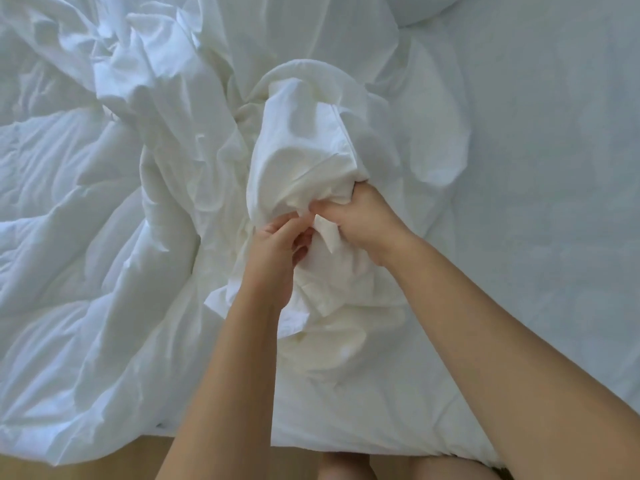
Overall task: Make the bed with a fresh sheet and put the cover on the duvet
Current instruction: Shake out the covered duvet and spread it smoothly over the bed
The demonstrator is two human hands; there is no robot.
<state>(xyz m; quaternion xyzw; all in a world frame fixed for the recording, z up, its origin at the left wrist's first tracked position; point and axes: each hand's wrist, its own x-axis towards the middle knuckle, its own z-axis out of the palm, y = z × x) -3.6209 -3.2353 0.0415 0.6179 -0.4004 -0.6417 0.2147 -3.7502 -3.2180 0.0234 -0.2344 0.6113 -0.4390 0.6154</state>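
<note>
Bedding in white fills the view. The cover point(304, 150) is gathered into a tall bunch at the middle of the bed, standing up from the mattress and leaning a little to the far side, with a stitched hem running down its right flank. Both bare forearms reach in from the near edge and meet at the foot of that bunch.

The right grip point(360, 220) is closed into a fist around a handful of the cover's cloth, knuckles up, the fabric creased and squeezed where it enters the fingers. The left grip point(277, 251) sits just beside it, on the near left, with fingers curled and thumb pressed against them, pinching a fold of the same cover. A small pointed flap of cloth sticks out between the two.

More of the cover spills towards the near edge in loose folds under the wrists, and another rumpled heap of it lies to the far left. The duvet point(69, 237), puffy and quilted, spreads over the left half of the bed and hangs over the near edge. The sheet point(536, 168) lies nearly smooth over the right half. Part of a pillow point(426, 8) shows at the far edge, right of centre. Pale wooden floor point(138, 459) shows along the near left.
</note>
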